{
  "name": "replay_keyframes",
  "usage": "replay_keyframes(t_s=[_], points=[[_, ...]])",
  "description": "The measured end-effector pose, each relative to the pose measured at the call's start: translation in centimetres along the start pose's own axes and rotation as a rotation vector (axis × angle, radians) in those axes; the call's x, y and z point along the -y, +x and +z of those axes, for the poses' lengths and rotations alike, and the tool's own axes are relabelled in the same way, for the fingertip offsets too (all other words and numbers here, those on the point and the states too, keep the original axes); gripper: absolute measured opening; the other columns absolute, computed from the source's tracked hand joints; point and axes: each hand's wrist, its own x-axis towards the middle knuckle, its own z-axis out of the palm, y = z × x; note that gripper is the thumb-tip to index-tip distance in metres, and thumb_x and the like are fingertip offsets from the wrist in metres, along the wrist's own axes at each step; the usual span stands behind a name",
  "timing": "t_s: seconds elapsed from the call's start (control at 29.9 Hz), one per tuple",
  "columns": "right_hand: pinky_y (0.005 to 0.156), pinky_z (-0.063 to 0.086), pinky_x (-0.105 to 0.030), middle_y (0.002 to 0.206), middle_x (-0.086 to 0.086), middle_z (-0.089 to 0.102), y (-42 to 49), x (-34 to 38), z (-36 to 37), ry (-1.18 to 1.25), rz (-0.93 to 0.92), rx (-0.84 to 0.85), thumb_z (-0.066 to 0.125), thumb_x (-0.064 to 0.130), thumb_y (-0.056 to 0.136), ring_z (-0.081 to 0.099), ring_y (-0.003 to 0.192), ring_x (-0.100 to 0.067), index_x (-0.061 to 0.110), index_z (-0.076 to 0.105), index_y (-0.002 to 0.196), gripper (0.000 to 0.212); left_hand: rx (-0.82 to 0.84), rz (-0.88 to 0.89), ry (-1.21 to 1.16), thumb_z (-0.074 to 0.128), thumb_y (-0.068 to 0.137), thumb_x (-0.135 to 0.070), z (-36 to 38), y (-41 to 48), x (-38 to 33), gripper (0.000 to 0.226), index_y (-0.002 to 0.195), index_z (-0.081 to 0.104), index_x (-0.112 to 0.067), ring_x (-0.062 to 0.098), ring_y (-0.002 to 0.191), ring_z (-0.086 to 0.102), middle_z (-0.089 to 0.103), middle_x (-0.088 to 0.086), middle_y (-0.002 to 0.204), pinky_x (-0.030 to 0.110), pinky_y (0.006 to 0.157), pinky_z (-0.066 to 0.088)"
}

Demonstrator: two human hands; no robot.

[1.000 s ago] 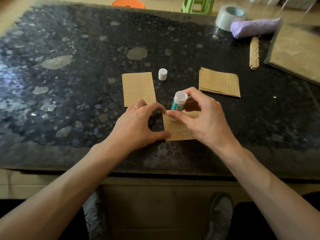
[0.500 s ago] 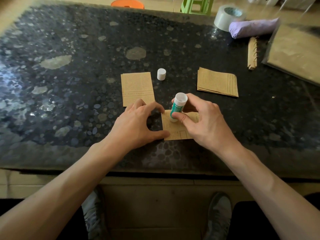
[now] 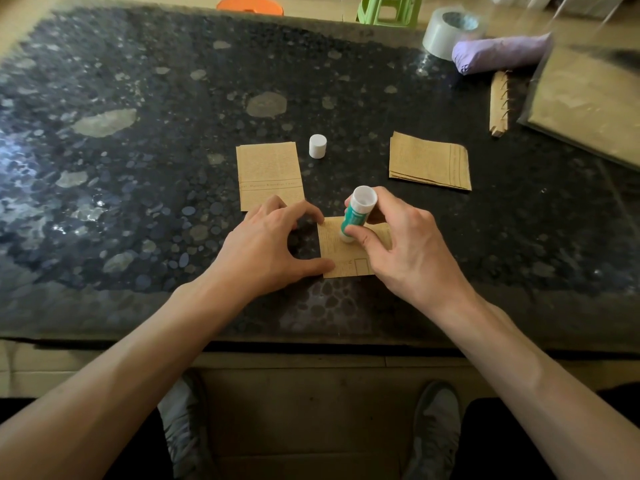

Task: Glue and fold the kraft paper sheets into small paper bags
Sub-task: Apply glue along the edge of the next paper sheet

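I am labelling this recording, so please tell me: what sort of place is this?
Probably a home or informal room, not a factory: a dark pebble-patterned stone table, a green plastic stool behind it, and a rolled purple bundle beside a clear tape roll.

The right hand (image 3: 408, 251) covers the right side of the kraft sheet (image 3: 337, 252) and hides where the glue stick (image 3: 358, 211) meets it. The sheet's print is too small to read. A blurred brown pack (image 3: 588, 102) runs off the right edge.
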Motion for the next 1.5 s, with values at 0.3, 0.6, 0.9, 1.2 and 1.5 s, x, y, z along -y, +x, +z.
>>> replay_keyframes(t_s=[0.3,0.6,0.9,1.2,1.5], points=[[0.072,0.043,-0.008,0.102,0.013,0.057,-0.4,-0.5,0.5,-0.046,-0.027,-0.128,0.071,0.038,0.097,0.055,0.09,-0.002,0.018,0.057,0.109,0.027,0.008,-0.003,0.001,0.074,0.069,-0.071,-0.2,0.0,0.0,0.065,0.127,0.048,-0.051,0.008,0.107,0.042,0.043,-0.013,0.11,0.033,0.078,0.04],[0.074,0.044,-0.009,0.104,0.011,0.058,-0.5,-1.0,-0.2,-0.052,0.008,-0.101,0.07,0.031,0.098,0.056,0.093,-0.004,0.018,0.056,0.114,0.025,0.024,-0.01,-0.003,0.07,0.066,-0.072,-0.3,0.0,-0.1,0.068,0.127,0.049,-0.051,0.01,0.107,0.043,0.043,-0.013,0.11,0.035,0.081,0.043],[0.069,0.044,-0.006,0.102,0.015,0.056,-0.6,-1.2,-0.7,-0.069,0.053,-0.112,0.071,0.036,0.098,0.057,0.09,-0.004,0.02,0.056,0.11,0.025,0.023,-0.005,-0.005,0.071,0.067,-0.072,-0.3,-0.1,-0.2,0.068,0.128,0.049,-0.051,0.008,0.106,0.044,0.044,-0.012,0.112,0.034,0.079,0.043],[0.071,0.043,-0.006,0.104,0.013,0.061,-0.6,-1.7,-1.3,-0.069,0.067,-0.102,0.07,0.043,0.096,0.058,0.091,-0.003,0.018,0.061,0.114,0.032,0.017,-0.002,-0.01,0.072,0.068,-0.071,-0.2,-0.1,-0.1,0.068,0.128,0.049,-0.051,0.007,0.107,0.043,0.045,-0.013,0.112,0.033,0.08,0.042],[0.077,0.046,-0.011,0.109,0.008,0.063,-0.8,-1.7,-2.0,-0.043,0.056,-0.031,0.071,0.032,0.097,0.059,0.097,-0.006,0.016,0.06,0.119,0.029,0.021,0.003,-0.009,0.07,0.067,-0.072,-0.3,-0.1,0.0,0.068,0.128,0.049,-0.051,0.008,0.108,0.042,0.044,-0.013,0.112,0.034,0.081,0.042]])
